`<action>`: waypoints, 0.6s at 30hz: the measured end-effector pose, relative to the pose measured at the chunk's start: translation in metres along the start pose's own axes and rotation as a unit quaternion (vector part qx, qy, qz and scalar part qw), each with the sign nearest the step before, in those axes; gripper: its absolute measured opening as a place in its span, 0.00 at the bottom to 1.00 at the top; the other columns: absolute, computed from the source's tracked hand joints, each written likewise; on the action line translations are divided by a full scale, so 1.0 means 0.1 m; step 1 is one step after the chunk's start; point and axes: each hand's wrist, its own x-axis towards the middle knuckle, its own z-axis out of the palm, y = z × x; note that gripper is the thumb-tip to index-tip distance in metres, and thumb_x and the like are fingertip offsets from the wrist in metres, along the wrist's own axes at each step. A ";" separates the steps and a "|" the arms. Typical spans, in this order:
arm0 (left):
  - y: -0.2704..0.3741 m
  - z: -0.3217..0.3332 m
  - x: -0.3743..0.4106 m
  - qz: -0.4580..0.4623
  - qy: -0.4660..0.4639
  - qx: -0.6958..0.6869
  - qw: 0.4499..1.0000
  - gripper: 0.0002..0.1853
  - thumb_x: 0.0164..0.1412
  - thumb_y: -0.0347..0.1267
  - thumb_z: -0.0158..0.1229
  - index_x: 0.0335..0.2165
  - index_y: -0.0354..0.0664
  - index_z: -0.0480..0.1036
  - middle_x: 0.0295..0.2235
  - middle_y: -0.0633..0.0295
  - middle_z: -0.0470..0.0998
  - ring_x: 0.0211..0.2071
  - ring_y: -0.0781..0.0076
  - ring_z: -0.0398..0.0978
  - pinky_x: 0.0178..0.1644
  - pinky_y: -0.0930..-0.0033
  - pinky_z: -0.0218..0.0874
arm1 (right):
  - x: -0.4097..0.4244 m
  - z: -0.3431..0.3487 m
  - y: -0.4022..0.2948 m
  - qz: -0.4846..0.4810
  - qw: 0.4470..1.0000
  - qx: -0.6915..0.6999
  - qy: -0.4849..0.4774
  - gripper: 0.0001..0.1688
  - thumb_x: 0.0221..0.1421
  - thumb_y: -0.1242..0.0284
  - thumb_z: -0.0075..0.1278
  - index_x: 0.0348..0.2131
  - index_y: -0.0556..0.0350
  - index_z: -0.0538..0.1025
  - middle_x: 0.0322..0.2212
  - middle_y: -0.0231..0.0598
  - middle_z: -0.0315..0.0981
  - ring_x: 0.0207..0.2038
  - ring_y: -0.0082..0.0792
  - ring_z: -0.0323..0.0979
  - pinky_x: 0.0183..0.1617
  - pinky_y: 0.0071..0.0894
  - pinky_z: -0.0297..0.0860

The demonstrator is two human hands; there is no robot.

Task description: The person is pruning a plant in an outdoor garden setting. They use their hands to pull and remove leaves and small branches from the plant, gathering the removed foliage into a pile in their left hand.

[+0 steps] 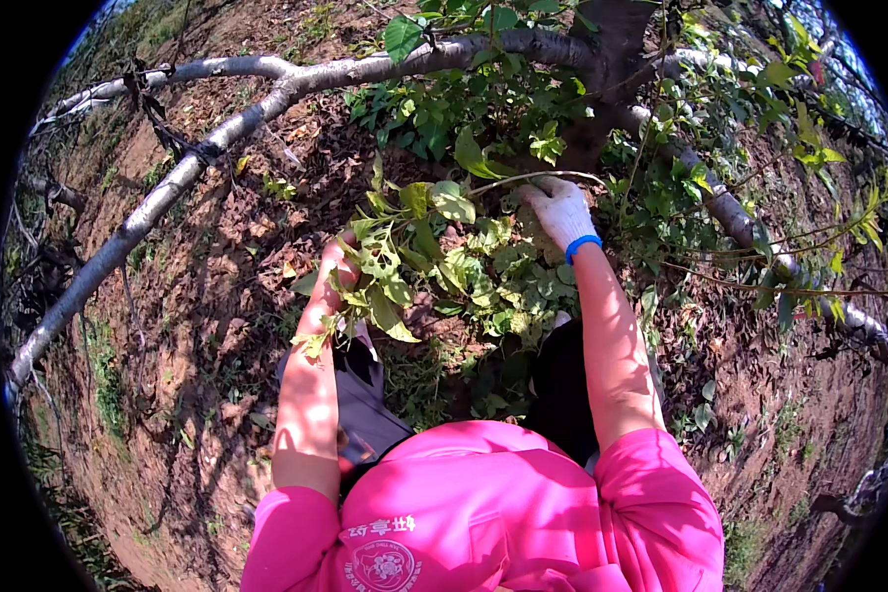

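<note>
A white knit glove with a blue cuff covers my right hand [559, 209], whose fingers are closed at a pale, bent plant stem [522, 177]. From that stem, a leafy top [385, 259] with yellow-green, hole-eaten leaves leans left across my left hand [342, 260]. Leaves hide much of the left hand, so its grip on the plant cannot be made out. Below and between both hands spreads a patch of broad-leaved plants [496, 285], low to the ground.
A tree trunk [610, 59] rises ahead. One pale branch [185, 174] sweeps left and forks; another branch [725, 207] runs down to the right. Leafy shoots [806, 237] hang at the right. Dry leaves [266, 200] litter the reddish soil [170, 459].
</note>
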 end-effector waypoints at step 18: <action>0.01 0.01 -0.19 -0.016 -0.034 -0.148 0.988 0.24 0.59 0.40 0.51 0.49 0.35 0.64 0.42 0.59 0.71 0.42 0.72 0.69 0.49 0.70 0.58 | 0.09 0.36 0.08 0.116 0.798 0.584 -0.092 0.23 0.54 0.73 0.50 0.51 0.50 0.68 0.44 0.34 0.70 0.44 0.28 0.68 0.44 0.34 0.66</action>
